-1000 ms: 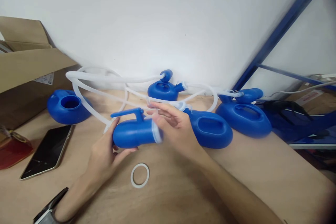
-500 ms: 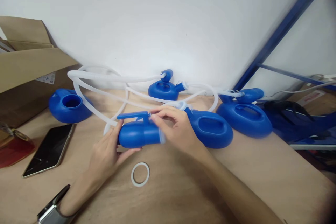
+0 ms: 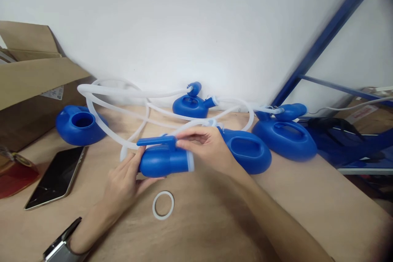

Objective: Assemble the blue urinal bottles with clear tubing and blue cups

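Note:
A small blue plastic spout piece (image 3: 164, 160) with a flat handle on top and a pale ring at its right end lies across the middle of the wooden table (image 3: 307, 196). My left hand (image 3: 124, 182) grips its left end, thumb on top, fingers under. My right hand (image 3: 208, 149) pinches the handle and the top of the right end. A loose white ring (image 3: 163, 205) lies flat on the table just below the piece. White tubing (image 3: 104, 92) loops behind it.
Blue containers stand around: one with an open neck at the left (image 3: 80, 125), one at the back (image 3: 190, 106), two at the right (image 3: 248, 149) (image 3: 285, 137). A phone (image 3: 57, 176) lies at the left, beside a cardboard box (image 3: 27, 86). A blue shelf frame (image 3: 325, 37) rises at right.
My right hand went from open fingers over the ring end to a pinch on the handle. The blue piece shifted slightly right, and my left hand slid along with it.

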A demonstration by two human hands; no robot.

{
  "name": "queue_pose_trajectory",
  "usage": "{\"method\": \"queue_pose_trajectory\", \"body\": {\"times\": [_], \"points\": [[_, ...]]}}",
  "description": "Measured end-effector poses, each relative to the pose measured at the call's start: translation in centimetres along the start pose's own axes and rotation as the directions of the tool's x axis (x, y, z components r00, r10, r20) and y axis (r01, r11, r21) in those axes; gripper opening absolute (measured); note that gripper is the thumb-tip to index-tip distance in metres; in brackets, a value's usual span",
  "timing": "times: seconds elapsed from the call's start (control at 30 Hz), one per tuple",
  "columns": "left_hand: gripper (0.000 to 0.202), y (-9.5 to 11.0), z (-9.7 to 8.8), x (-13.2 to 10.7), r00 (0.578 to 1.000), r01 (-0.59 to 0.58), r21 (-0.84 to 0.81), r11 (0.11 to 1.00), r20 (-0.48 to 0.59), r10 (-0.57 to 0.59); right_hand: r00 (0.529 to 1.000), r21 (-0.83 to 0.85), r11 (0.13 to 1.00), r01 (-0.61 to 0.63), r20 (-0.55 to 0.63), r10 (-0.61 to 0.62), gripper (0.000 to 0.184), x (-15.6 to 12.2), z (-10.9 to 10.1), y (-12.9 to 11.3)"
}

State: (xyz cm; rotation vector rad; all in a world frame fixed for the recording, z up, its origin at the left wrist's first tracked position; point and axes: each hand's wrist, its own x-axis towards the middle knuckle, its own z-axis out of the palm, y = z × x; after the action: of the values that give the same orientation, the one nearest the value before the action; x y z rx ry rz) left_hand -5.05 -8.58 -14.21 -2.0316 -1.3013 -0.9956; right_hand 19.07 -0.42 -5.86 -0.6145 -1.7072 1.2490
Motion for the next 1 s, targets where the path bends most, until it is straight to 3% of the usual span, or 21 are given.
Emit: {"method": "queue_pose_trajectory", "body": {"times": [0.3, 0.53, 0.77, 1.0], "points": [[0.087, 0.1, -0.2, -0.4, 0.999, -0.031, -0.078, 0.996, 0.011, 0.032, 1.0, -0.018, 1.0, 0.018, 0.013, -0.018, 0.017, 0.0, -0.3, -0.2], [0.089, 0.4, 0.2, -0.2, 1.0, -0.015, -0.076, 0.997, -0.012, 0.014, 0.999, 0.029, 0.998, -0.047, -0.007, 0.047, 0.017, -0.3, 0.0, -0.5], [0.089, 0.3, 0.5, -0.1, 0.997, 0.069, -0.084, 0.994, 0.038, -0.066, 0.999, -0.128, 0.992, -0.019, -0.043, 0.014, 0.012, -0.1, 0.3, -0.4], [0.067, 0.2, 0.2, 0.4, 0.996, 0.085, -0.067, 0.994, -0.011, -0.086, 0.991, 0.001, 0.998, -0.067, -0.114, 0.066, 0.02, 0.3, -1.5, -1.4]]}}
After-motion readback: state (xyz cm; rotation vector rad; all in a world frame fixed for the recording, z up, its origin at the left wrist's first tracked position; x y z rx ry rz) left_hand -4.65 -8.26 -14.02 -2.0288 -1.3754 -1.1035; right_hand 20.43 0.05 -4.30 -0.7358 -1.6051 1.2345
